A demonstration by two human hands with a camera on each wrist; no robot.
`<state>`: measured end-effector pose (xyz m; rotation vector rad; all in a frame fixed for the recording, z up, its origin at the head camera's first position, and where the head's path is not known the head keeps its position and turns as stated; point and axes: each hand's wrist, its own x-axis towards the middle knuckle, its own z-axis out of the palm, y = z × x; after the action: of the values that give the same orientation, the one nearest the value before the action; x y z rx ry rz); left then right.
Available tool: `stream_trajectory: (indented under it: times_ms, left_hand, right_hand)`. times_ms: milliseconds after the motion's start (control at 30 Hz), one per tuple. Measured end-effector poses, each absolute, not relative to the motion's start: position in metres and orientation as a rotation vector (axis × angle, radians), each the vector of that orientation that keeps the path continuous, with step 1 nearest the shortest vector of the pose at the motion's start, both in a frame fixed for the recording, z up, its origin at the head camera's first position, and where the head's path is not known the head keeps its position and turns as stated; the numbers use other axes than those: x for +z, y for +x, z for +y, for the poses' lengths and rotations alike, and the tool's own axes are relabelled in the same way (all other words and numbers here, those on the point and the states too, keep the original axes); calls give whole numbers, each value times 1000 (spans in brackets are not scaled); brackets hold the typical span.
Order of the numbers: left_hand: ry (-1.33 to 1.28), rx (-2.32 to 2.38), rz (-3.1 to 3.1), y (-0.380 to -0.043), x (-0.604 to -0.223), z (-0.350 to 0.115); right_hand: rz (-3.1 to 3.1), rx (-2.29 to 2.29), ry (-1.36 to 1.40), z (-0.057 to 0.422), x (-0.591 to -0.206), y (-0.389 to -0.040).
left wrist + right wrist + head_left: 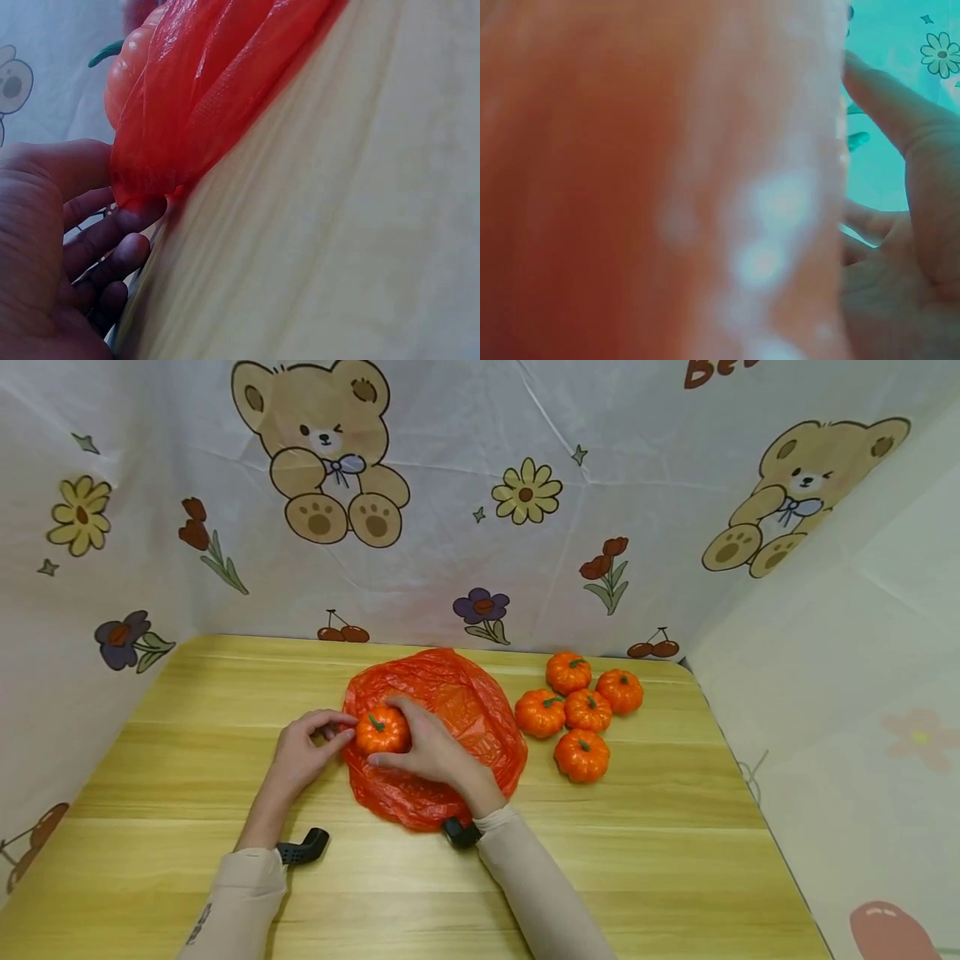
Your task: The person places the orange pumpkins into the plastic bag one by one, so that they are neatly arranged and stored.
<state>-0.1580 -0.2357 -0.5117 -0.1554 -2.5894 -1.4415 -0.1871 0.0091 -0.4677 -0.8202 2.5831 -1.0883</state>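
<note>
Pumpkin (381, 734) gripped in the right hand (435, 750), at the left side of the bag (468, 714)
I judge it light, stiff and slick, best held round its sides; the left hand (302, 758) pinches the bag's edge.

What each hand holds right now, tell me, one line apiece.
Left hand: closed, pinching the edge of the red plastic bag.
Right hand: closed, holding an orange pumpkin between thumb and fingers.
</note>
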Motion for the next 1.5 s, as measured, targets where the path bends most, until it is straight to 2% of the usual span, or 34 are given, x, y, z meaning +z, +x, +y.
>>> stream_trajectory:
  times_ms: [767, 1500]
  left_hand:
    - [-156, -1464, -2588, -157, -513, -233]
    - [-151, -1438, -2602, -157, -512, -236]
  right_hand:
    - [2614, -1183, -731, 40, -439, -186]
    - [2765, -1252, -637, 121, -435, -188]
